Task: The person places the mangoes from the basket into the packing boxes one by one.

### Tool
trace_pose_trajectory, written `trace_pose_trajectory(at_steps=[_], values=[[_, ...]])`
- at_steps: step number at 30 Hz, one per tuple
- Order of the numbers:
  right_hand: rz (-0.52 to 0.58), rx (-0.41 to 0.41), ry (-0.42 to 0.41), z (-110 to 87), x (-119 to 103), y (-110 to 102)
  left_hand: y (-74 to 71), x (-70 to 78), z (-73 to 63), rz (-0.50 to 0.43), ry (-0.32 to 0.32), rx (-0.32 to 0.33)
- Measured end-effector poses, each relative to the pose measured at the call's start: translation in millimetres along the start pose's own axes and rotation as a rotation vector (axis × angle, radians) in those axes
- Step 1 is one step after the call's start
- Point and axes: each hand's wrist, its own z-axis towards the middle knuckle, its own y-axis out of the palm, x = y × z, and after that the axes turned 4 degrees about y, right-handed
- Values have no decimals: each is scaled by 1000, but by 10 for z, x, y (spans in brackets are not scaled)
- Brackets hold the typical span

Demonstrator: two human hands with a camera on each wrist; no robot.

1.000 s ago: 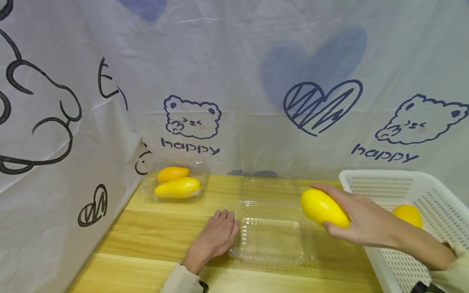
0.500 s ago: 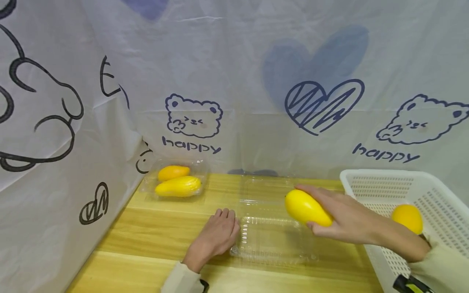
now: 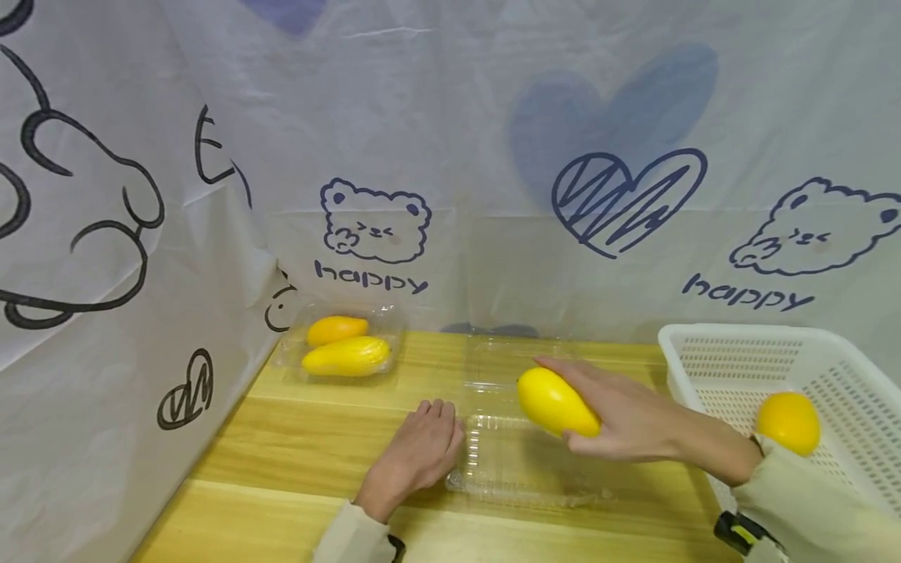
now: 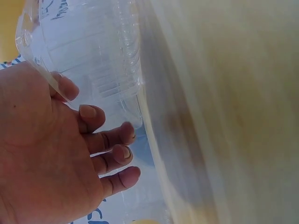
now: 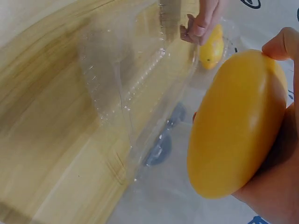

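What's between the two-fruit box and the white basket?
Head view: the open clear container, plus the right hand holding a yellow fruit.

Head camera: high, facing forward-down over table (image 3: 303, 438). Wrist cameras: close, tilted. Head, right wrist share nearer clear container (image 3: 524, 469).

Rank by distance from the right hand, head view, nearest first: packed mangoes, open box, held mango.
1. Held mango: in the right hand, at its left side.
2. Open box: lower, just left of the hand, partly hidden by the mango.
3. Packed mangoes: back left, in the other clear box.
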Motion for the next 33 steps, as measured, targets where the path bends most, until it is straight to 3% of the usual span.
trace_pose_trajectory(at_steps=[5, 12, 24, 33], values=[[34, -33, -1, 46, 5, 75, 4, 6, 14, 22, -18, 8], [78, -50, -24, 106, 29, 186, 8, 12, 10, 89, 4, 43], [197, -103, -31, 183, 69, 401, 26, 12, 21, 100, 6, 65], [223, -211, 4, 144, 21, 548, 8, 29, 18, 78, -8, 34]])
